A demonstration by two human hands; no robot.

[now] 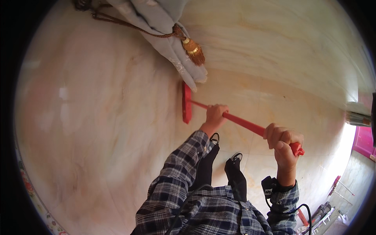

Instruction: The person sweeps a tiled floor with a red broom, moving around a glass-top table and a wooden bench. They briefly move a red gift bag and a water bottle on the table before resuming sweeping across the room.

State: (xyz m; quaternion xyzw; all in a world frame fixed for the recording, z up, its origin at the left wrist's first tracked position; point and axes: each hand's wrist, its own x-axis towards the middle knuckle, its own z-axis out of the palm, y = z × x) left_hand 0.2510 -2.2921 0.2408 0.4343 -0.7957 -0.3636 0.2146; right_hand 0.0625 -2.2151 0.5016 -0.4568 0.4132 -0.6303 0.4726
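Both my hands grip the red handle of a long-handled broom. My left hand is closed around the handle lower down, nearer the head. My right hand holds it close to its top end, where a red hanging loop sticks out. The red broom head rests at the foot of the marbled wall, just under the hem of a grey curtain; its bristles cannot be made out. A brown and gold tassel on a cord hangs against the curtain.
A marbled wall rises close on the left. My shoes stand on the glossy tiled floor. At the far right are a pink object and, lower down, a rack with assorted items.
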